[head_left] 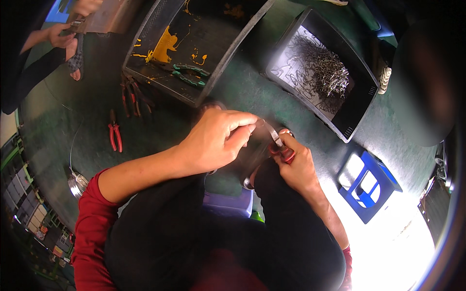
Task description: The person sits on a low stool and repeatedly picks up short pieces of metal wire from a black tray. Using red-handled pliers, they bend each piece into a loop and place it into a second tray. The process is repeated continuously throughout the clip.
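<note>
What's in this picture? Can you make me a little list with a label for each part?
Right hand: holds a red-handled metal tool
Left hand: by the tool's metal tip; anything pinched is too small to tell
Ahead left: yellow-stained black plastic crate, green-handled pliers inside
Ahead right: black plastic bin, thin bent metal pieces inside
Floor left: red-handled metal pliers
Floor right: blue plastic frame

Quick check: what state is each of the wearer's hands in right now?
Left hand: closed, fingertips pinched together; whether they grip something small cannot be told.
Right hand: closed, holding a red-handled tool.
</note>
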The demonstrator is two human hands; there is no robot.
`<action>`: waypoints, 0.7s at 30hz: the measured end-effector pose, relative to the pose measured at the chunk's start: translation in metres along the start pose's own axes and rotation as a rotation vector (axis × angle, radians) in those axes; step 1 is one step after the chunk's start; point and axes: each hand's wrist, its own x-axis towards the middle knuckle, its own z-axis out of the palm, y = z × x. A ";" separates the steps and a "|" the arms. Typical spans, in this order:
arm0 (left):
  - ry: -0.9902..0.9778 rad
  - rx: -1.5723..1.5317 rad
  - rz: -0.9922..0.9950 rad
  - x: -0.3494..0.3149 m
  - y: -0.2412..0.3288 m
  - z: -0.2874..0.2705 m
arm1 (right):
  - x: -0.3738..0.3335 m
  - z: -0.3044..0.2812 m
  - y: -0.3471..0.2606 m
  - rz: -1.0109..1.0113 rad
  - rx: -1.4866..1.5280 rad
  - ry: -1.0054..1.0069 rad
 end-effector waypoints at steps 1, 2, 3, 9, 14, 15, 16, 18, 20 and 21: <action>-0.011 -0.007 -0.022 0.000 0.000 0.000 | 0.001 0.001 0.001 -0.014 -0.003 0.013; -0.018 -0.010 -0.037 -0.001 0.000 0.000 | 0.001 0.001 0.002 -0.007 -0.001 0.007; -0.025 -0.013 -0.051 -0.001 0.000 0.000 | 0.002 0.001 0.003 0.000 0.001 0.002; 0.001 -0.028 0.072 0.006 -0.010 -0.006 | 0.009 -0.006 0.005 -0.054 0.048 -0.058; 0.026 -0.195 -0.120 0.015 -0.021 -0.009 | 0.010 -0.010 0.008 0.023 0.089 -0.131; 0.049 -0.230 -0.156 0.016 -0.022 -0.011 | 0.010 -0.010 0.010 0.052 0.091 -0.129; 0.066 -0.235 -0.154 0.018 -0.024 -0.012 | 0.010 -0.010 0.012 0.080 0.094 -0.126; 0.068 -0.236 -0.197 0.020 -0.027 -0.016 | 0.011 -0.012 0.017 0.104 0.070 -0.147; 0.068 -0.269 -0.244 0.022 -0.029 -0.019 | 0.009 -0.010 0.020 0.119 0.029 -0.164; 0.064 -0.277 -0.274 0.024 -0.030 -0.019 | 0.008 -0.010 0.021 0.121 -0.001 -0.172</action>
